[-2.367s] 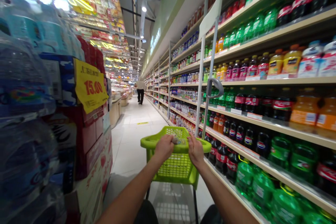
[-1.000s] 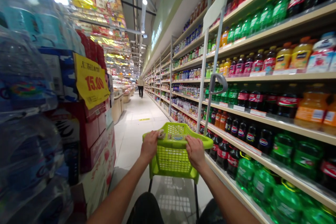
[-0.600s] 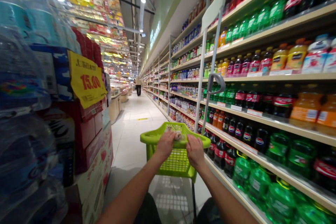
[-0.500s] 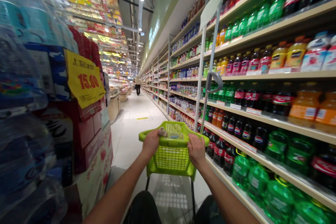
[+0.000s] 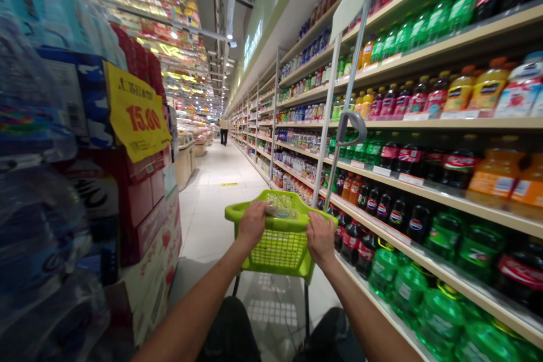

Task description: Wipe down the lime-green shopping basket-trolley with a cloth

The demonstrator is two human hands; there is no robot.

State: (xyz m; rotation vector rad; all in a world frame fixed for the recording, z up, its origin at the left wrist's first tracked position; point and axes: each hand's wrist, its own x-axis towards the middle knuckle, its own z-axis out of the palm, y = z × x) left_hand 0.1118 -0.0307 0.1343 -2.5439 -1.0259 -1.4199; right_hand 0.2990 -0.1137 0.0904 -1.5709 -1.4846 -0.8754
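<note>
A lime-green plastic shopping cart (image 5: 275, 251) stands right in front of me, its basket latticed and its legs dark. My left hand (image 5: 253, 223) is wrapped round the left part of the cart's handle (image 5: 288, 219). Something small and pale shows by that hand's fingers, too small to name. On the right part of the handle, my right hand (image 5: 321, 239) is closed with its fingers over the top. A label lies on the handle between both hands. The inside of the basket is mostly hidden.
Drink shelves (image 5: 407, 178) run along the right, with green soda bottles (image 5: 403, 283) at the bottom. A metal pole with a grey handle (image 5: 351, 127) leans there. Stacked cartons with a yellow price sign (image 5: 138, 113) stand left. A person (image 5: 223, 130) is far down the aisle (image 5: 212, 175).
The cart has turned slightly, its left side now sitting a little higher in view. Both hands have stayed on the handle and shifted slightly right. The view has moved only a little.
</note>
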